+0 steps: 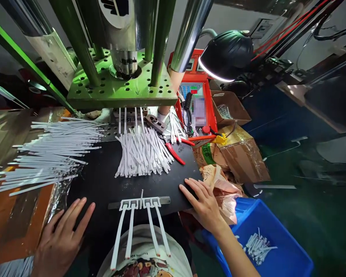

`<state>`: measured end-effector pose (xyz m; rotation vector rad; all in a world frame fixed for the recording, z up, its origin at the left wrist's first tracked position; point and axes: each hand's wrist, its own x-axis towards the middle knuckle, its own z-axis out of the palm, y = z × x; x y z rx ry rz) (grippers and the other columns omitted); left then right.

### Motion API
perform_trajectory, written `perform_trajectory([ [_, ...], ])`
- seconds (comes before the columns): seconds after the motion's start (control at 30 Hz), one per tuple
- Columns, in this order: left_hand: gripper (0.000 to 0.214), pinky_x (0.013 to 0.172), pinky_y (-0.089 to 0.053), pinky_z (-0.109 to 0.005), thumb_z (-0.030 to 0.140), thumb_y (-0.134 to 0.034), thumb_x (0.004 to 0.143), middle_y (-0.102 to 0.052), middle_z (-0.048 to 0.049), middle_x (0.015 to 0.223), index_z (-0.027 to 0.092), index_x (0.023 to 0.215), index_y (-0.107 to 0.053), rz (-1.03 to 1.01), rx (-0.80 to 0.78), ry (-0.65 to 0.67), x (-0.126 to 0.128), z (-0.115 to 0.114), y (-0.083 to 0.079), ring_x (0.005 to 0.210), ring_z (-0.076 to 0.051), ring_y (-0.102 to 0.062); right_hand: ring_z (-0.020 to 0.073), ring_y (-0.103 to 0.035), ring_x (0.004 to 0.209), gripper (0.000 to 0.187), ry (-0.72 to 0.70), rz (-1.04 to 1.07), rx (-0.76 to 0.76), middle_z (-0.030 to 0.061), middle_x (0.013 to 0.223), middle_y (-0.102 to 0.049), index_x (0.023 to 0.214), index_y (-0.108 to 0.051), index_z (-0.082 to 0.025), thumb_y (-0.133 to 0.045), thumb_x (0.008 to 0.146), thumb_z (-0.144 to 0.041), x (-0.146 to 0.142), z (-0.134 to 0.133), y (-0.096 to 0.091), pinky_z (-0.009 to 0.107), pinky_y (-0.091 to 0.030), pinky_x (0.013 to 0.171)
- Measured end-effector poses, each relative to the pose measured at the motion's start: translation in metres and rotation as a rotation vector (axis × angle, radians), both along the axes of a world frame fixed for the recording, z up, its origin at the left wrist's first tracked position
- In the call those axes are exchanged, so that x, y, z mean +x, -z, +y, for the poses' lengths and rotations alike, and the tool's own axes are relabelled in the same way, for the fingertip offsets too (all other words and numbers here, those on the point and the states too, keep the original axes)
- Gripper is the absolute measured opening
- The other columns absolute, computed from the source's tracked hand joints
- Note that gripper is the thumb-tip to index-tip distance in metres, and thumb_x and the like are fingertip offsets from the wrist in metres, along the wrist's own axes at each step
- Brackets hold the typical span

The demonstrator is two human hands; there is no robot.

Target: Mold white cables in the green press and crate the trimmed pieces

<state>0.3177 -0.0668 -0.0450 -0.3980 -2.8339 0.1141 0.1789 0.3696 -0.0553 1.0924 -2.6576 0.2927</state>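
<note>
My left hand [65, 232] rests with fingers spread at the left front edge of the black work surface [98, 184], holding nothing. Over the right front edge lies my right hand [203, 202], fingers stretched out and nothing in it. Between them, near the front edge, a white moulded piece with several flat white cables [129, 231] sits on a metal strip [165, 200]; the cables hang toward my body. Beyond it is a pile of white flat cables [144, 152]. Red-handled pliers [175, 154] lie at that pile's right side.
A green press plate [121, 94] stands over the back of the table. More white cables [52, 150] spread at the left. On the right are a red control box [213, 111], a black lamp [230, 54], cardboard boxes [245, 157] and a blue bin [288, 250] holding white pieces.
</note>
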Motion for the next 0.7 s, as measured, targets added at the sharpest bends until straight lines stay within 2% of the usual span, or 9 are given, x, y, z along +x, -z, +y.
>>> perform_trajectory([
  [0.17, 0.061, 0.124, -0.017, -0.043, 0.013, -0.044, 0.094, -0.040, -0.0121, 0.155, 0.023, 0.154, -0.035, -0.006, 0.018, -0.017, 0.001, 0.002, 0.002, 0.144, -0.026, -0.038, 0.0292, -0.049, 0.132, 0.060, 0.007, -0.003, -0.014, 0.0153, 0.139, -0.055, 0.143, -0.051, -0.019, -0.049, 0.084, -0.005, 0.001, -0.001, 0.000, 0.052, -0.038, 0.110],
  [0.3, 0.062, 0.123, -0.021, -0.046, 0.014, -0.043, 0.094, -0.042, -0.0122, 0.154, 0.023, 0.154, -0.033, -0.010, 0.001, -0.022, -0.001, 0.002, 0.002, 0.139, -0.027, -0.044, 0.0297, -0.049, 0.132, 0.060, 0.011, -0.007, -0.013, 0.0156, 0.139, -0.055, 0.143, -0.051, -0.019, -0.048, 0.084, -0.006, 0.001, -0.002, 0.000, 0.052, -0.038, 0.110],
  [0.53, 0.065, 0.119, -0.028, -0.052, 0.015, -0.045, 0.091, -0.044, -0.0144, 0.152, 0.023, 0.155, -0.032, -0.040, -0.055, -0.001, 0.000, -0.003, 0.002, 0.128, -0.031, -0.056, 0.0287, -0.051, 0.132, 0.072, 0.039, -0.037, -0.006, 0.0123, 0.140, -0.056, 0.149, -0.044, -0.026, -0.048, 0.081, -0.004, 0.002, -0.001, 0.003, 0.052, -0.040, 0.110],
  [0.63, 0.067, 0.119, -0.028, -0.052, 0.013, -0.047, 0.092, -0.046, -0.0151, 0.150, 0.024, 0.155, -0.030, -0.061, -0.035, -0.020, 0.001, 0.000, -0.001, 0.128, -0.032, -0.055, 0.0305, -0.051, 0.132, 0.072, 0.048, -0.073, -0.012, 0.0129, 0.142, -0.054, 0.150, -0.043, -0.026, -0.051, 0.082, -0.006, 0.003, 0.001, 0.001, 0.054, -0.039, 0.111],
  [0.7, 0.064, 0.116, -0.028, -0.056, 0.019, -0.050, 0.095, -0.048, -0.0173, 0.148, 0.024, 0.155, -0.030, -0.068, 0.002, -0.021, -0.001, 0.004, -0.008, 0.130, -0.035, -0.053, 0.0337, -0.049, 0.134, 0.065, 0.052, -0.122, -0.023, 0.0154, 0.143, -0.053, 0.148, -0.045, -0.024, -0.056, 0.085, -0.011, 0.005, -0.001, -0.006, 0.058, -0.037, 0.111],
])
